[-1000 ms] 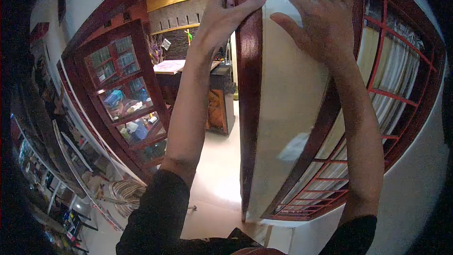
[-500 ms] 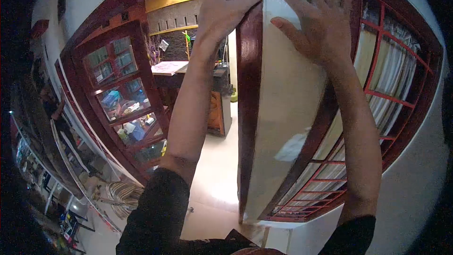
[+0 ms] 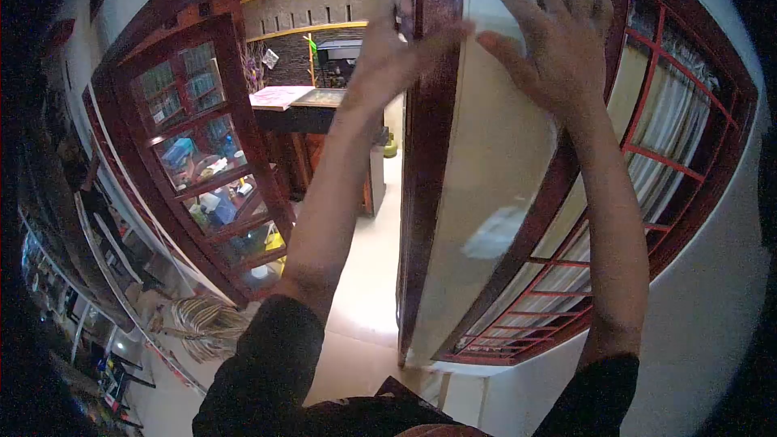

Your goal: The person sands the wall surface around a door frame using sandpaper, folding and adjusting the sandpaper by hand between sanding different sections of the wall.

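My right hand [image 3: 550, 44] lies spread over the upper part of a beige wall panel [image 3: 486, 154], fingers stretched out and apart. Under and beside its fingers the panel looks whiter, and another whitish patch [image 3: 494, 232] shows lower down. My left hand [image 3: 392, 57] is at the dark red-brown door post [image 3: 433, 129], its thumb reaching across the post toward the panel's left edge. Motion blurs this hand, so I cannot tell how its fingers are closed or whether they hold anything.
A glazed wooden door [image 3: 194, 133] stands at the left. Through the doorway are a counter [image 3: 303, 117] and bright floor [image 3: 364, 275]. A red-barred window [image 3: 668, 105] with pale curtains is at the right. A coiled bundle [image 3: 202, 324] lies low at left.
My left hand has shifted slightly downward and right and is now blurred. My right hand stays spread at the panel. The view has shifted a little, showing more of the counter.
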Demonstrator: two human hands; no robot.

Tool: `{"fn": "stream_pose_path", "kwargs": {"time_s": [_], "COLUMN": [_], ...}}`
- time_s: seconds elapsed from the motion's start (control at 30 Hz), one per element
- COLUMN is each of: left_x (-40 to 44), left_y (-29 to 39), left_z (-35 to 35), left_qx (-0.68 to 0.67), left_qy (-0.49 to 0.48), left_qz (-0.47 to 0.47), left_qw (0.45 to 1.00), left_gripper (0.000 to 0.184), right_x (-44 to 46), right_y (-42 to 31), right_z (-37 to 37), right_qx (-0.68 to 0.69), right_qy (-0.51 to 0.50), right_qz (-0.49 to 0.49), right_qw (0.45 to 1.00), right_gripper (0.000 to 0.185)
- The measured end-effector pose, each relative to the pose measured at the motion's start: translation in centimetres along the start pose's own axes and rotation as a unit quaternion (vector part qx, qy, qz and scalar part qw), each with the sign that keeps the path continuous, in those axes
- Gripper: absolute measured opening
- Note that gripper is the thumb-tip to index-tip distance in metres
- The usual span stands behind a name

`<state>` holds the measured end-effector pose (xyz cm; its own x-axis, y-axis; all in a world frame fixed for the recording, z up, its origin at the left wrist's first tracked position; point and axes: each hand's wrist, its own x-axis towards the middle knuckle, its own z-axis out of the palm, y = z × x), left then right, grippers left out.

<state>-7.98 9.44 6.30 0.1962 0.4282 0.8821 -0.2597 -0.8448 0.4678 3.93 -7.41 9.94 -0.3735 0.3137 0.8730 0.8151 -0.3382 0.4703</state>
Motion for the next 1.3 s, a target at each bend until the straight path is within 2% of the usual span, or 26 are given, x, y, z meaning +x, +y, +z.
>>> {"fn": "stream_pose_path", "kwargs": {"time_s": [0.03, 0.07, 0.13, 0.17, 0.2, 0.23, 0.27, 0.3, 0.37, 0.43, 0.47, 0.53, 0.57, 0.63, 0.7, 0.8, 0.83, 0.9, 0.93, 0.97, 1.03, 1.1, 1.17, 1.2, 1.23, 1.3], "left_x": [-1.5, -3.5, -8.7, -11.5, -13.9, -16.1, -17.4, -17.8, -18.2, -18.2, -18.2, -18.5, -18.7, -19.2, -19.1, -19.0, -19.1, -18.9, -18.9, -19.0, -19.2, -19.0, -18.8, -18.8, -18.8, -18.0], "left_y": [-1.4, -3.4, -4.9, -4.7, -5.5, -6.9, -7.6, -7.8, -8.3, -7.5, -7.2, -7.7, -8.0, -8.3, -8.4, -8.4, -8.4, -8.2, -8.1, -8.0, -7.8, -7.8, -7.7, -7.7, -7.7, -8.0], "left_z": [0.0, 0.6, 1.9, 2.4, 2.9, 3.7, 4.3, 4.3, 3.6, 3.3, 3.3, 3.7, 3.8, 3.9, 3.9, 4.0, 4.0, 4.0, 3.9, 3.7, 3.7, 3.6, 3.4, 3.5, 3.5, 3.2], "left_qx": [0.069, 0.025, -0.019, -0.019, -0.025, -0.067, -0.11, -0.118, -0.116, -0.121, -0.116, -0.111, -0.1, -0.1, -0.099, -0.091, -0.099, -0.109, -0.093, -0.078, -0.058, -0.04, -0.071, -0.072, -0.081, -0.085], "left_qy": [0.008, 0.015, 0.043, 0.061, 0.064, 0.049, 0.035, 0.037, -0.037, -0.039, -0.045, -0.027, -0.007, 0.003, 0.017, 0.029, 0.027, 0.023, 0.024, 0.025, 0.025, 0.033, 0.012, 0.01, 0.01, 0.008], "left_qz": [-0.001, 0.029, 0.05, 0.042, 0.038, 0.02, 0.004, 0.005, -0.104, -0.134, -0.163, -0.146, -0.133, -0.12, -0.103, -0.083, -0.088, -0.09, -0.094, -0.098, -0.097, -0.095, -0.081, -0.08, -0.073, -0.062], "left_qw": [0.998, 0.999, 0.998, 0.997, 0.997, 0.996, 0.993, 0.992, 0.987, 0.983, 0.979, 0.983, 0.986, 0.988, 0.99, 0.992, 0.991, 0.99, 0.991, 0.992, 0.993, 0.994, 0.994, 0.994, 0.994, 0.994], "left_gripper": [0.071, 0.076, 0.087, 0.094, 0.094, 0.102, 0.11, 0.11, 0.118, 0.119, 0.119, 0.117, 0.115, 0.114, 0.113, 0.111, 0.111, 0.111, 0.111, 0.111, 0.11, 0.11, 0.106, 0.106, 0.101, 0.095], "right_x": [-0.5, -1.4, -3.9, -5.3, -6.9, -7.6, -7.2, -6.3, -3.0, 1.1, 1.4, 0.9, -0.2, -3.3, -2.3, 3.7, 4.9, 6.8, 5.7, 4.2, 0.5, 0.7, 3.8, 5.7, 7.2, 9.8], "right_y": [-0.4, -0.6, -1.1, -1.8, -2.7, -3.1, -2.6, -1.9, -0.4, 0.3, 0.1, -0.4, -1.0, -2.8, -2.4, 0.7, 0.3, -1.2, 0.6, 0.0, -2.3, -1.8, 0.6, 2.5, 3.0, 2.5], "right_z": [0.1, 0.5, 1.7, 2.0, 2.0, 1.9, 1.8, 1.5, 0.9, 0.5, 0.8, 2.4, 2.7, 2.0, 1.4, 1.1, 0.4, -0.5, 2.1, 2.4, 1.3, 0.6, 0.3, 1.1, 1.1, 0.6], "right_qx": [-0.012, -0.013, -0.007, -0.01, 0.029, 0.067, 0.061, 0.008, -0.054, -0.166, -0.172, -0.085, -0.093, -0.014, -0.028, -0.175, -0.18, -0.076, -0.144, -0.147, -0.056, -0.076, -0.153, -0.175, -0.174, -0.087], "right_qy": [-0.004, -0.008, -0.045, -0.049, -0.115, -0.18, -0.185, -0.191, -0.198, -0.04, -0.041, 0.026, 0.028, -0.095, -0.11, 0.013, 0.015, 0.054, 0.058, 0.057, -0.023, -0.041, 0.025, 0.055, 0.055, 0.127], "right_qz": [-0.001, -0.006, -0.036, -0.041, -0.088, -0.133, -0.138, -0.142, -0.151, -0.051, -0.056, -0.025, -0.027, -0.094, -0.099, -0.055, -0.057, 0.007, -0.01, -0.006, -0.043, -0.049, -0.042, -0.007, -0.004, 0.067], "right_qw": [1.0, 1.0, 0.998, 0.998, 0.989, 0.972, 0.971, 0.971, 0.967, 0.984, 0.983, 0.996, 0.995, 0.991, 0.989, 0.983, 0.982, 0.996, 0.988, 0.987, 0.997, 0.995, 0.987, 0.983, 0.983, 0.986], "right_gripper": [0.069, 0.069, 0.089, 0.089, 0.086, 0.085, 0.085, 0.084, 0.083, 0.086, 0.086, 0.083, 0.083, 0.08, 0.075, 0.07, 0.07, 0.059, 0.069, 0.069, 0.067, 0.066, 0.067, 0.064, 0.064, 0.053]}}
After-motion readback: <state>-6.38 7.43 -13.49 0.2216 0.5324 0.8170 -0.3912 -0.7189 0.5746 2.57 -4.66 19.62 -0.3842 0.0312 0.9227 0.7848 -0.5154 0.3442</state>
